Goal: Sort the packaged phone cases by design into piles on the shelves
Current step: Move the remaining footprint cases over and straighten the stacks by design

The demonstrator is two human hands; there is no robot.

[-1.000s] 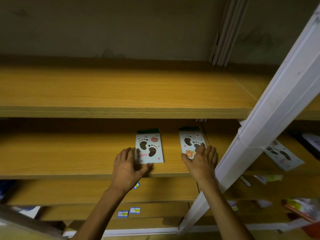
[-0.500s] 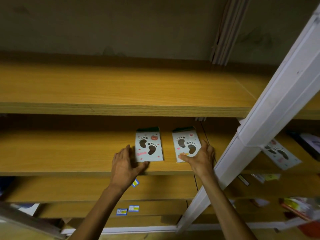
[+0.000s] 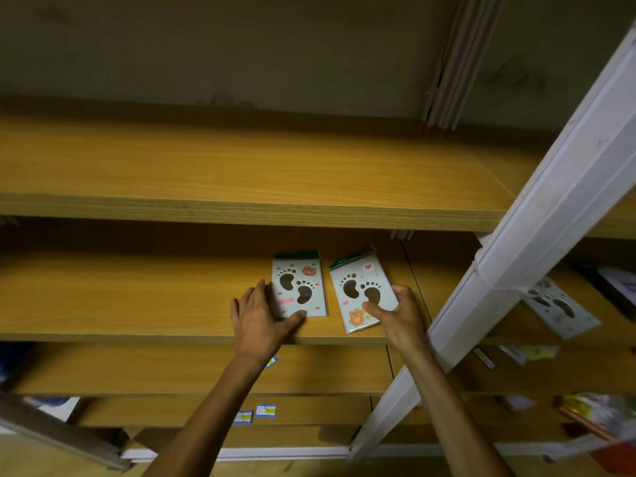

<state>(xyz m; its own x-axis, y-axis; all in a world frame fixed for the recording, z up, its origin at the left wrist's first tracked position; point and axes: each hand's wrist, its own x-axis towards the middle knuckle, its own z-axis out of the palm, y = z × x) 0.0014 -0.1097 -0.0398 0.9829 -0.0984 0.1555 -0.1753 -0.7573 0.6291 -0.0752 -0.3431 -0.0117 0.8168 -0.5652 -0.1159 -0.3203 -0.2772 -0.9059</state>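
Observation:
Two packaged phone cases with a brown footprint design lie side by side on the middle wooden shelf (image 3: 137, 304). The left case (image 3: 297, 284) lies straight; my left hand (image 3: 258, 318) lies with straight fingers along its left edge and the thumb against its bottom edge. The right case (image 3: 359, 290) is tilted, its top leaning left. My right hand (image 3: 399, 311) holds its lower right part, thumb on top and fingers curled round the right edge. A third footprint case (image 3: 557, 308) lies on the same shelf level beyond the white post.
A slanting white post (image 3: 516, 242) crosses right of my right hand. The upper shelf (image 3: 241, 173) overhangs the cases. Lower shelves carry small price labels (image 3: 265, 410) and colourful packages (image 3: 599, 418) at the lower right. A dark flat item (image 3: 616, 290) lies at the far right.
The right case has slid left, closer to the left case, and turned to a tilt. My right hand shifted from covering its lower part to holding its right edge. My left hand barely moved.

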